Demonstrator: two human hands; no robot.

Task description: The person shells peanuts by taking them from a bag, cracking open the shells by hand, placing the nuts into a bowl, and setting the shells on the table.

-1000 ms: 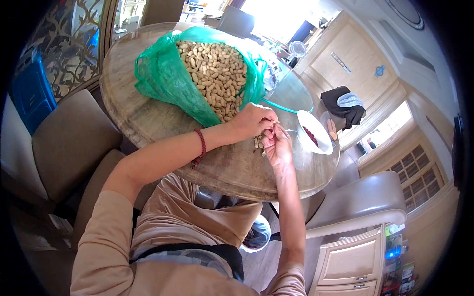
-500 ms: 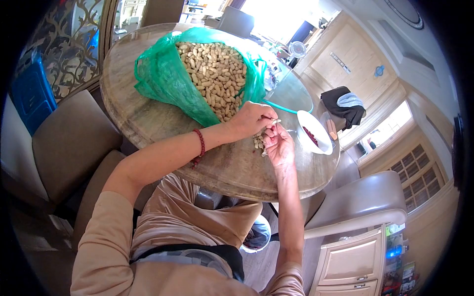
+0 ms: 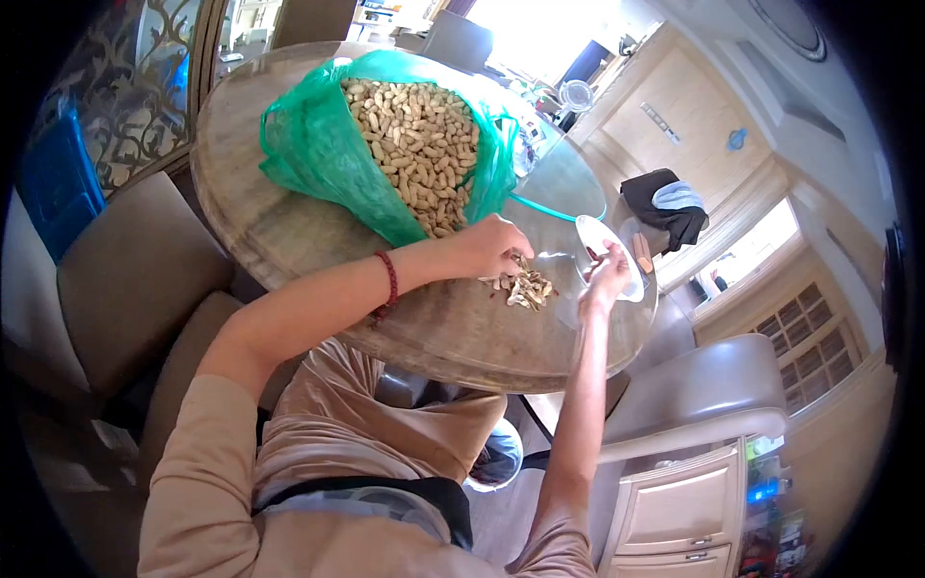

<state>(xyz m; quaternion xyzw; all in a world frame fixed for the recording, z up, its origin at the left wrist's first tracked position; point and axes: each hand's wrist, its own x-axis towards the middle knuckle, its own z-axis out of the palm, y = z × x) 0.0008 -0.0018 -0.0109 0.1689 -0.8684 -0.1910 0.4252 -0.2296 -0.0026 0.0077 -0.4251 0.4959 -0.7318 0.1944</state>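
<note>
My left hand point(image 3: 489, 248) is closed, its fingers curled down over a small pile of broken peanut shells point(image 3: 528, 289) on the table. What its fingertips hold, if anything, is hidden. My right hand point(image 3: 607, 277) reaches over the white bowl point(image 3: 631, 287), fingers apart and pointing into it. Dark red peanut kernels point(image 3: 592, 253) show beside those fingers, while the hand covers much of the bowl's inside. Behind my left hand, a green plastic bag point(image 3: 323, 159) lies wide open, full of unshelled peanuts point(image 3: 414, 140).
The round, stone-patterned table point(image 3: 289, 246) carries everything. Chairs stand at the left point(image 3: 145, 279) and right point(image 3: 699, 390). A bin point(image 3: 496, 458) sits on the floor below the table edge. Wooden-looking sticks point(image 3: 643, 252) lie just beyond the bowl.
My hands, together at a peanut earlier, have parted. My right hand has moved right to the bowl; my left hand has dropped slightly toward the shells, which are now in fuller view.
</note>
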